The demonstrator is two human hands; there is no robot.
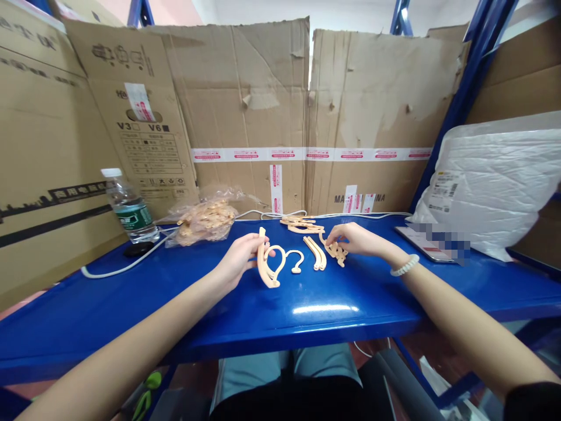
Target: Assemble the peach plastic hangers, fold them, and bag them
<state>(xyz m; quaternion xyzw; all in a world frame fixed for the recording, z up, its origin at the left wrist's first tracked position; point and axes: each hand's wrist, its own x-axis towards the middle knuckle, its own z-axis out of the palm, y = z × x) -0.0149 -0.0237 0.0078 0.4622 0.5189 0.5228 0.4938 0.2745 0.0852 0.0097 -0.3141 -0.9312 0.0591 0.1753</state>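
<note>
My left hand (245, 254) is closed round a beige curved hanger arm (264, 266), which stands tilted above the blue table. A beige hanger hook (277, 252) shows right beside that arm, its base by the arm's lower end; whether they are joined I cannot tell. To the right, a loose hanger hook (298, 260) and a pair of curved hanger arms (315, 252) lie on the table. My right hand (350, 238) reaches down to a small heap of beige hanger pieces (339, 255), fingertips pinched together at it. What they grip is hidden.
More beige hanger arms (302, 224) lie behind. A clear bag of beige parts (205, 222), a water bottle (130, 210) and a black round object (141, 249) are at left. A phone (423, 244) and a white wrapped package (491, 187) stand right. Cardboard (245, 117) walls the back.
</note>
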